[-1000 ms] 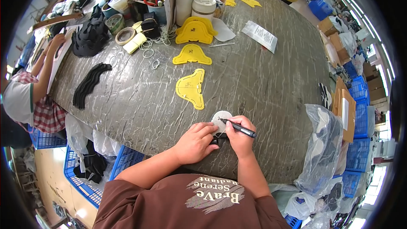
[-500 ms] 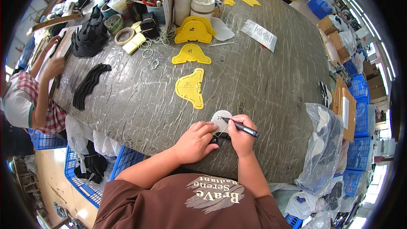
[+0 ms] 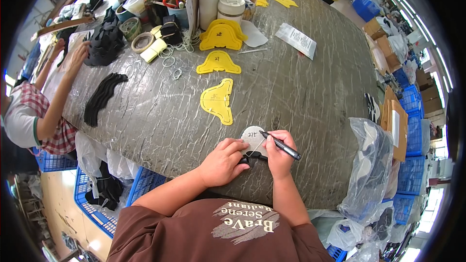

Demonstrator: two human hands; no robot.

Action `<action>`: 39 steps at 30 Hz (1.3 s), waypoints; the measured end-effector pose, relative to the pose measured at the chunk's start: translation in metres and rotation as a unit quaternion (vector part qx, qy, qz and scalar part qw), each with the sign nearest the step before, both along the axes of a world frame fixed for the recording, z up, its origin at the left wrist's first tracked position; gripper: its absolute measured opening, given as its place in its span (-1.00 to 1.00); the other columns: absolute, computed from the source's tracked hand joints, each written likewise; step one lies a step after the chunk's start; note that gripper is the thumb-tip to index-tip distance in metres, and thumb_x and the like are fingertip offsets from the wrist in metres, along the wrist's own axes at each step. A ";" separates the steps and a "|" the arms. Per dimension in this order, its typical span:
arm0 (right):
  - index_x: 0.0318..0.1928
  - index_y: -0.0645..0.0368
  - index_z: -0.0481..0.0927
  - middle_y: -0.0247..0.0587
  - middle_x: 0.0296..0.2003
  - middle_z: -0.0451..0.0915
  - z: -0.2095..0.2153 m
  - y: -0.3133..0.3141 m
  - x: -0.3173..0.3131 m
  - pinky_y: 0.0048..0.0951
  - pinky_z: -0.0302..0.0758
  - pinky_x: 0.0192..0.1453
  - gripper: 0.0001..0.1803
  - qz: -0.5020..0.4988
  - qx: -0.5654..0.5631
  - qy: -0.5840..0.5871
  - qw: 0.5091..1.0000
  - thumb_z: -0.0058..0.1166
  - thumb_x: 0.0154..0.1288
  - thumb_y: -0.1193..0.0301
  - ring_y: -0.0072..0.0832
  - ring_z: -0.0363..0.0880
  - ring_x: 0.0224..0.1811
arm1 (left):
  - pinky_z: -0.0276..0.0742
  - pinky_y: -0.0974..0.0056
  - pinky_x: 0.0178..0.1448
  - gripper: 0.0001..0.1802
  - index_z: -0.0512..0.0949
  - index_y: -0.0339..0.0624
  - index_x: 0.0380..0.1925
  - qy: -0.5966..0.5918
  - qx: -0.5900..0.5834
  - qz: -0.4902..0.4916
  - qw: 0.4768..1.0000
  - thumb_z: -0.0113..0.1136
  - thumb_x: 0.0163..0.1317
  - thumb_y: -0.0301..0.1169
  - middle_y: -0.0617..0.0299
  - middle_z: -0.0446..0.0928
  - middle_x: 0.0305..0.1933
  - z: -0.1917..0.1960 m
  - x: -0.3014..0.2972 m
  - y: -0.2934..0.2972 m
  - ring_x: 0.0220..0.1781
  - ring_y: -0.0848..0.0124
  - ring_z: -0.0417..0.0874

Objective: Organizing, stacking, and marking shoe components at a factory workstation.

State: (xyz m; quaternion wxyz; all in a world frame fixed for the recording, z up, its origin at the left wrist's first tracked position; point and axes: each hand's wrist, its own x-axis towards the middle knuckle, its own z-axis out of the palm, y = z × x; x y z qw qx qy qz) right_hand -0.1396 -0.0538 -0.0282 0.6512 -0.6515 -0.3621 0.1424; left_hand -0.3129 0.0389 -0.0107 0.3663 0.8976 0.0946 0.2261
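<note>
A rounded light grey piece (image 3: 251, 138) lies on the table in front of me with handwritten marks on its face. Black material (image 3: 261, 156) shows along its near edge, and a thin pale band crosses it. My left hand (image 3: 222, 162) holds this piece from the left, its fingers bent together over the edge and the thumb by the black part. In my right hand (image 3: 280, 155) is a black marker (image 3: 285, 149), gripped like a pen. Its tip is at the grey piece's upper right; I cannot tell whether it touches. Beyond lie yellow templates (image 3: 217, 102).
At the back stand a white bottle (image 3: 210, 2), a lidded cup (image 3: 231, 8) and tape rolls (image 3: 142, 42). Black strips (image 3: 103, 98) and stacked black pieces (image 3: 104, 43) lie left, near a co-worker's hand (image 3: 79, 57). A white packet (image 3: 296, 40) lies far right; a plastic bag (image 3: 367, 165) hangs over the right edge.
The marker tip has moved right across the grey piece, and more dark marks show there. My left hand stays put. The co-worker's hand at left has moved farther back, toward the stacked black pieces.
</note>
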 end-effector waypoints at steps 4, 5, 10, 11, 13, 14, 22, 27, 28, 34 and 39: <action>-0.26 0.22 0.53 -0.22 -0.41 0.56 0.020 -0.010 -0.008 -0.46 0.48 -0.29 -0.81 -0.020 -0.024 -0.003 1.000 0.24 0.11 0.59 -0.47 0.53 -0.39 | 0.38 0.03 0.21 -0.76 0.46 -0.36 -0.33 -0.023 -0.016 0.060 0.998 0.24 0.13 -0.41 -0.11 0.42 0.11 -0.001 -0.004 -0.001 0.16 -0.04 0.41; -0.21 0.19 0.53 -0.21 -0.38 0.57 0.023 -0.015 -0.011 -0.42 0.49 -0.27 -0.76 -0.015 -0.045 0.076 0.996 0.26 0.09 0.58 -0.41 0.55 -0.37 | 0.38 0.04 0.21 -0.77 0.46 -0.38 -0.33 -0.026 -0.071 0.091 0.993 0.23 0.15 -0.42 -0.14 0.43 0.10 -0.005 -0.006 -0.001 0.14 -0.05 0.42; -0.16 0.09 0.50 -0.08 -0.17 0.61 0.025 -0.032 -0.018 -0.18 0.51 -0.09 -0.60 0.029 -0.107 -0.302 0.947 0.33 -0.05 0.55 -0.09 0.56 -0.12 | 0.41 0.13 0.16 -0.77 0.45 -0.40 -0.29 -0.027 -0.278 0.138 0.950 0.04 0.34 -0.38 -0.10 0.45 0.08 0.001 -0.007 -0.003 0.10 0.08 0.48; -0.17 0.09 0.47 -0.06 -0.10 0.60 0.023 -0.033 -0.021 -0.11 0.45 0.02 -0.58 0.049 -0.108 -0.345 0.931 0.34 -0.10 0.53 -0.07 0.53 -0.02 | 0.41 0.13 0.16 -0.77 0.45 -0.40 -0.29 -0.026 -0.277 0.135 0.951 0.04 0.34 -0.38 -0.10 0.45 0.08 0.001 -0.006 -0.003 0.10 0.08 0.48; -0.22 0.08 0.40 -0.01 0.08 0.53 0.017 -0.036 -0.029 0.04 0.22 0.29 -0.59 0.099 -0.137 -0.382 0.908 0.31 -0.11 0.49 -0.01 0.38 0.23 | 0.45 0.16 0.10 -0.69 0.47 -0.33 -0.31 0.010 -0.495 0.151 0.856 -0.07 0.44 -0.27 0.02 0.49 0.05 0.001 -0.003 -0.001 0.06 0.24 0.51; -0.22 0.08 0.40 -0.01 0.08 0.53 0.017 -0.034 -0.030 0.04 0.22 0.29 -0.59 0.097 -0.137 -0.382 0.909 0.31 -0.11 0.49 -0.01 0.38 0.23 | 0.45 0.16 0.10 -0.69 0.47 -0.33 -0.31 0.011 -0.493 0.150 0.857 -0.07 0.44 -0.27 0.02 0.49 0.05 0.002 0.000 0.000 0.06 0.24 0.51; -0.24 0.14 0.33 0.18 0.13 0.44 0.004 -0.037 -0.022 0.16 0.14 0.37 -0.60 0.124 -0.064 -0.381 0.914 0.23 -0.11 0.55 0.14 0.35 0.23 | 0.42 -0.08 0.15 -0.61 0.47 -0.30 -0.28 -0.120 -0.791 0.105 0.590 -0.18 0.47 -0.17 -0.18 0.41 0.18 0.027 0.018 0.007 0.21 -0.17 0.41; -0.02 0.14 0.20 0.29 0.15 0.37 0.011 -0.037 -0.001 0.04 0.34 0.29 -0.52 -0.036 0.100 -0.220 0.970 0.12 0.11 0.66 -0.02 0.42 0.21 | 0.35 0.00 0.23 -0.57 0.46 -0.30 -0.28 -0.198 -0.641 -0.074 0.738 -0.14 0.44 -0.10 -0.14 0.40 0.19 0.017 0.023 0.002 0.21 -0.02 0.43; 0.03 0.13 0.16 0.29 0.16 0.36 0.017 -0.038 0.002 -0.01 0.36 0.29 -0.53 -0.069 0.127 -0.120 0.982 0.06 0.18 0.65 -0.07 0.42 0.23 | 0.33 0.02 0.25 -0.55 0.45 -0.30 -0.28 -0.198 -0.566 -0.105 0.793 -0.14 0.43 -0.07 -0.12 0.40 0.20 0.016 0.024 0.003 0.21 0.04 0.44; -0.03 0.08 0.21 0.19 0.17 0.34 0.030 -0.047 -0.007 0.00 0.36 0.26 -0.65 -0.107 0.244 0.381 0.885 -0.01 0.27 0.66 -0.19 0.36 0.23 | 0.33 -0.02 0.22 -0.65 0.43 -0.32 -0.28 -0.085 -0.009 -0.132 0.988 0.24 0.14 -0.24 -0.11 0.42 0.14 0.027 0.029 -0.016 0.18 -0.05 0.42; -0.01 0.07 0.14 0.25 0.27 0.27 0.000 -0.083 0.008 -0.34 0.08 0.37 -0.68 -0.199 0.085 0.019 0.976 -0.03 0.37 0.54 -0.27 0.31 0.27 | 0.32 0.02 0.26 -0.70 0.50 -0.33 -0.37 -0.029 0.028 -0.128 0.991 0.25 0.11 -0.27 -0.04 0.42 0.15 0.000 0.037 -0.022 0.23 0.02 0.39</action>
